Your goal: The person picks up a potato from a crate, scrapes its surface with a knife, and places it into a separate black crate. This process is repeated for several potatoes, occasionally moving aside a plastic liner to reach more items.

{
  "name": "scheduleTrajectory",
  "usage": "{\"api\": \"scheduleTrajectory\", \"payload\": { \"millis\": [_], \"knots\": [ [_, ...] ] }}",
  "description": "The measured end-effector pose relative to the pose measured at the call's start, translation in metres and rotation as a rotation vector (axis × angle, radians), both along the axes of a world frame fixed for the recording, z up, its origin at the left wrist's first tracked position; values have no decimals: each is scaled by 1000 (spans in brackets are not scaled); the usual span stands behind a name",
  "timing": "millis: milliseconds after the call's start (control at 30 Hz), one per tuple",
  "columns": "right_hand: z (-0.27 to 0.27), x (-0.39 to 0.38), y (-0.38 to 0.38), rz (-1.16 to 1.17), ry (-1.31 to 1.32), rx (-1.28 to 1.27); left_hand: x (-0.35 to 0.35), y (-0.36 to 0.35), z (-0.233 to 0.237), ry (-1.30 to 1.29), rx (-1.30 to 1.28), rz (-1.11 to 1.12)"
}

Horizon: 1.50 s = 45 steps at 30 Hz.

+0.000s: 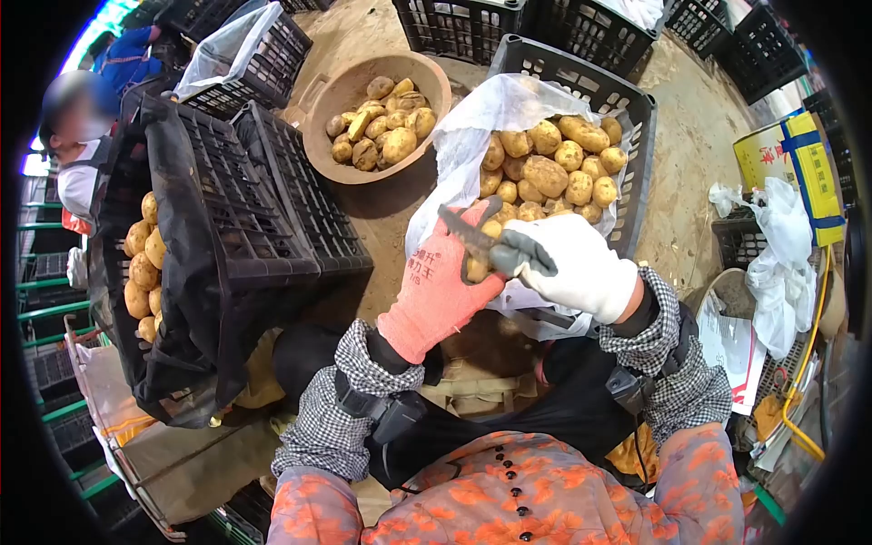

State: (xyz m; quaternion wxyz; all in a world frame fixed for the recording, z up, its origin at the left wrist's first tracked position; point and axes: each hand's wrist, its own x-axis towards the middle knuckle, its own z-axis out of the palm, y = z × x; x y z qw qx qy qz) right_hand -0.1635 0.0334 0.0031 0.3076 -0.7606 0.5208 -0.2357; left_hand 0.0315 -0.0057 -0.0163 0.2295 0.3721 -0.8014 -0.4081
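Potato [476, 269] sits mid-frame, chest height, well above the floor, caught btwn both gloves. Left hand [436, 286], orange glove, cups it from the left and underneath, grip curled shut round it so only two yellow patches show. Right hand [577, 268], white glove, comes in from the right, grip also pressed together, with its grey fingertips [525, 256] touching the potato's right flank. So the potato lies right of my left palm and left of my right knuckles. Both are in contact, but the left carries more of it, I judge. Long axis: from the two patches it seems to run near-to-far, leaning a bit right at the far end. Both ends are covered, so I can't tell which end is the fatter one or which way it points. A dark strip [463, 227] crosses the far patch on a diagonal, upper-left to lower-right, roughly across the potato's axis. I can't tell if it's a tool or glove coating, nor which hand has it. Just beyond the hands is a lined crate [636, 118] w/ more potatoes. Farther left is a basin [318, 136] w/ some too, and a tilted black crate [272, 218] is at my left.
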Motion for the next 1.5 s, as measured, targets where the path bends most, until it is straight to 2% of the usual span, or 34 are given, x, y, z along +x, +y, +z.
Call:
{"api": "scheduleTrajectory", "payload": {
  "millis": [33,100,133,167,233,267,300,367,467,533,567,633,667,800,833,900,967,1000,1033,1100,1200,1267,1300,1333,1367,1433,1500],
  "knots": [
    [0,2,1,0,-1,0,0,-2,0,36,49,7],
    [2,7,4,-185,-488,299,0,-5,2,71,92,9],
    [2,11,4,-307,-700,464,-1,-5,5,185,256,56],
    [1,11,3,-343,-795,556,0,-6,7,201,283,72],
    [3,10,-1,-299,-552,385,2,-9,12,236,336,106],
    [-1,9,-1,-292,-551,386,5,-10,10,83,135,95],
    [-9,8,0,-215,-422,190,7,-10,10,-72,-63,80],
    [-15,5,2,-139,-293,0,6,-8,14,-135,-66,79],
    [-17,2,2,-83,-247,47,6,-5,20,-216,-71,48],
    [-19,5,1,-40,-175,-119,6,-7,17,-232,-75,32],
    [-14,8,4,-38,-175,-121,6,-8,10,-150,-78,54],
    [10,21,6,-353,-755,536,6,-10,12,-69,-85,79],
    [-1,19,5,-301,-654,405,5,-9,16,-95,-111,95],
    [-2,11,1,-212,-550,470,6,-7,21,-184,-100,58],
    [-8,8,1,-136,-407,299,7,-8,20,-183,-99,56],
    [-10,8,1,-60,-263,131,8,-7,14,-138,-19,33],
    [-4,14,2,-194,-468,346,9,-7,3,-38,52,65],
    [-3,16,3,-194,-467,343,9,-9,3,63,120,100],
    [-2,18,3,-223,-519,357,9,-10,5,65,118,102],
    [-6,17,2,-246,-569,373,10,-10,13,-107,7,66],
    [-18,6,0,-83,-280,100,13,-9,9,-123,-29,19],
    [-15,3,0,66,-126,31,14,-10,5,-108,28,-11],
    [-12,6,3,63,-127,31,14,-11,7,-93,81,-43],
    [-7,13,9,-129,-525,309,14,-12,12,-93,80,-48],
    [-2,19,10,-321,-919,586,14,-11,20,60,457,-7],
    [5,21,3,-371,-1104,626,12,-10,22,222,831,41],
    [11,19,3,-391,-1152,655,7,-9,14,499,716,-45]
  ]
}}
